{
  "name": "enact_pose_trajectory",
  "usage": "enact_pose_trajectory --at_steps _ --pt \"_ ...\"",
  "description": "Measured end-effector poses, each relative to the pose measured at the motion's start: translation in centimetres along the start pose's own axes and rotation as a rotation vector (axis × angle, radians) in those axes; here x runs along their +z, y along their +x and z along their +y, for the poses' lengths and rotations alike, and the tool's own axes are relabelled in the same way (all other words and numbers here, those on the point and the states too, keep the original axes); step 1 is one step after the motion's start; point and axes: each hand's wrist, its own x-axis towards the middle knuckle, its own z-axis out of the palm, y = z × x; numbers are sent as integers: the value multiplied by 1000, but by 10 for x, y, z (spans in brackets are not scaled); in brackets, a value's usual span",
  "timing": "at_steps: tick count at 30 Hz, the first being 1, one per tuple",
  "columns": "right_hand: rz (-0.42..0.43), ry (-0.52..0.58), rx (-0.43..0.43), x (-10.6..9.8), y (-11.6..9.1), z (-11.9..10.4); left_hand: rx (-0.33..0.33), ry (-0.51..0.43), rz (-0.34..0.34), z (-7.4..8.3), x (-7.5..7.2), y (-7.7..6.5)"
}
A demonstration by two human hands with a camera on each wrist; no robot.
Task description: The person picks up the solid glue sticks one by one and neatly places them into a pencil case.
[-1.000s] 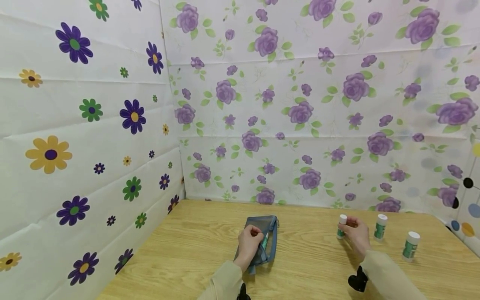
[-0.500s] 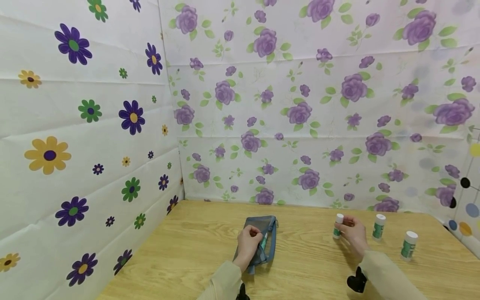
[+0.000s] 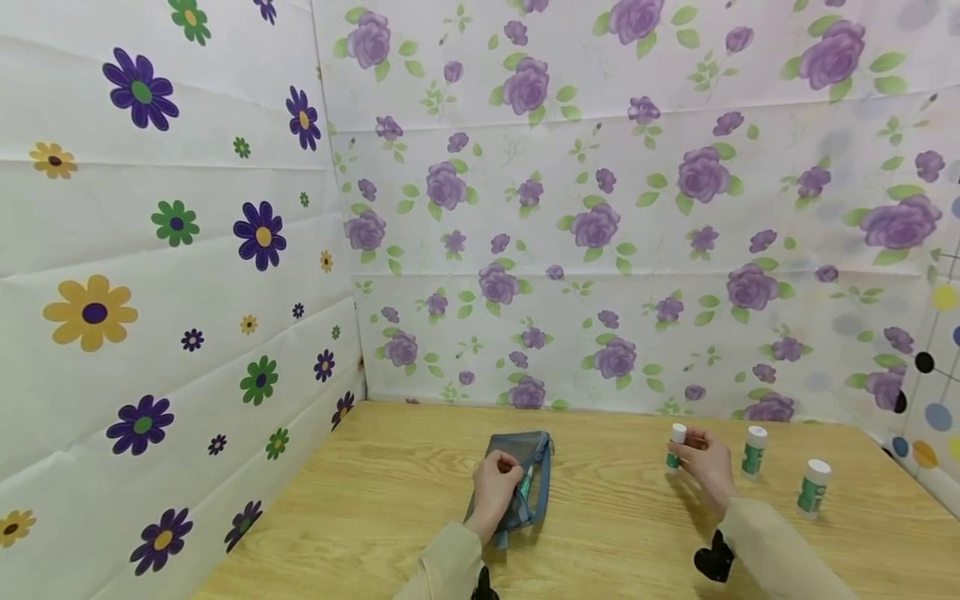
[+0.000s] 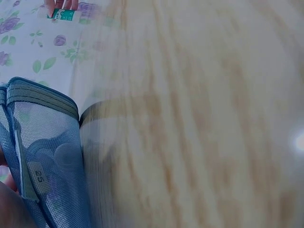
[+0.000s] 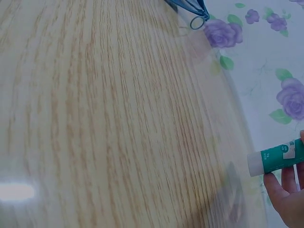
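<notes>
My left hand [image 3: 495, 487] pinches the open edge of a blue-grey mesh zip pouch [image 3: 517, 443] on the table. Inside the pouch shows a green and white stick [image 3: 526, 483]. In the left wrist view the mesh pouch [image 4: 57, 156] fills the lower left, with a small tag reading 25. My right hand [image 3: 707, 467] grips a small green glue stick [image 3: 672, 461] with a white cap, upright in the head view, between thumb and fingers. The same glue stick [image 5: 280, 156] is at the right edge of the right wrist view, its white end facing left.
Two larger white-capped green glue sticks stand right of my right hand, one farther back [image 3: 754, 452] and one nearer [image 3: 813, 490]. The wood-grain table [image 3: 600, 533] meets a flowered wall sheet [image 3: 570, 333] behind and another on the left [image 3: 172, 333].
Very little differs. The head view has turned slightly to the right, the right hand keeps hold of the glue stick, and the left hand stays on the pouch.
</notes>
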Motion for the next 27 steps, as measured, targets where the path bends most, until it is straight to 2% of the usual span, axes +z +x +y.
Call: enact_pose_trajectory --at_steps 3,6,12,19,23,27 --pt "32 1 -19 -3 22 24 6 1 -1 0 -1 0" --pt "35 -1 -21 -3 26 29 3 0 -1 0 -1 0" --pt "-20 17 -14 -2 8 5 -8 -3 -5 0 -1 0" --pt "-61 24 13 -1 2 -6 -6 -3 -9 0 -2 0" --pt "-90 29 1 3 -15 -27 -9 -5 -7 1 -2 -1" --pt "-94 2 31 8 -27 -41 -17 -6 -11 2 -2 -1"
